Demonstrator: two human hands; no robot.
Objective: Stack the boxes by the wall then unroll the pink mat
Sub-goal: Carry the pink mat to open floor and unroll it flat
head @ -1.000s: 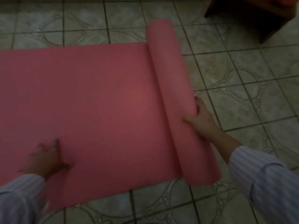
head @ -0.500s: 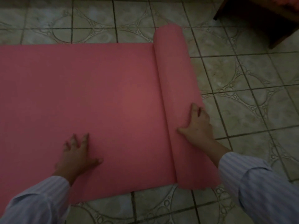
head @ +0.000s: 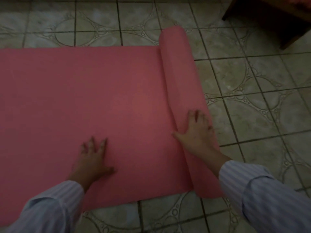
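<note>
Patterned grey-green floor tiles (head: 252, 84) surround the work area. Dark wooden furniture (head: 276, 15) stands at upper right, well apart from the mat; nothing lies between it and the roll.

Head view: pink mat (head: 84, 101) lies mostly flat on the floor, its flat sheet extending left out of frame. Remaining roll (head: 181, 78) sits at the sheet's right end, long axis running from near to far, slightly tilted. Right hand (head: 196, 132) rests on top of the roll, fingers spread and draped over it. Left hand (head: 94, 157) presses flat on the sheet, fingers splayed wide. Striped sleeves (head: 269, 199) cover both forearms.
</note>
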